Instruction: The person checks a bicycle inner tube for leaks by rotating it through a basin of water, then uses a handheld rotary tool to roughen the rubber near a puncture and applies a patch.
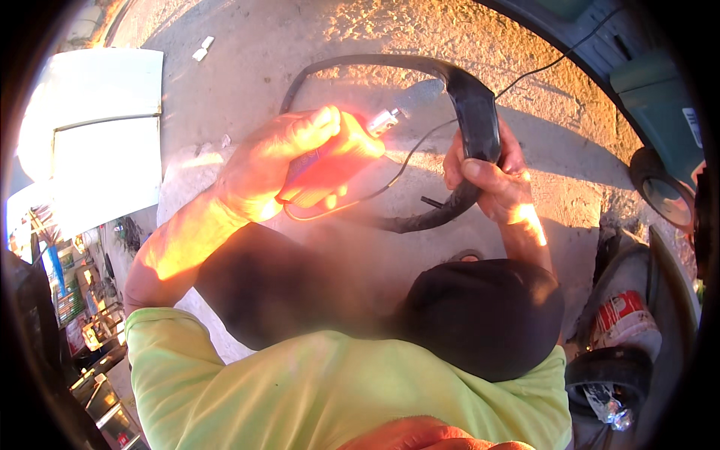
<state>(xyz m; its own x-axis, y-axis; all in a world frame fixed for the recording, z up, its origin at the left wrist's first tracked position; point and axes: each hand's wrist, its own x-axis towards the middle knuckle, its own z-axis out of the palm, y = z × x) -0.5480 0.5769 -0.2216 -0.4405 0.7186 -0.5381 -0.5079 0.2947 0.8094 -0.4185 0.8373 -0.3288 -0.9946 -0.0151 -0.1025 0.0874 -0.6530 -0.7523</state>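
Observation:
My left hand [281,154] is wrapped round the body of a corded power tool, which looks like an electric drill [384,122]. Glare washes out much of it, and its shiny chuck points right. A grey smear in front of the chuck is too blurred to make out. My right hand [495,180] grips a black inner tube [478,112], fingers behind it and thumb in front. Its flattened upper part faces the drill's tip; whether they touch I cannot tell. The rest of the tube loops leftward behind the drill, and a short valve stem [431,202] sticks out low down.
A power cord [405,161] runs from the drill behind the tube to the upper right. A white panel [109,135] stands at left, above cluttered tools and parts [94,300]. At right are a roll of tape [664,187], a bottle with a red label [622,319] and a dark green bin [656,97].

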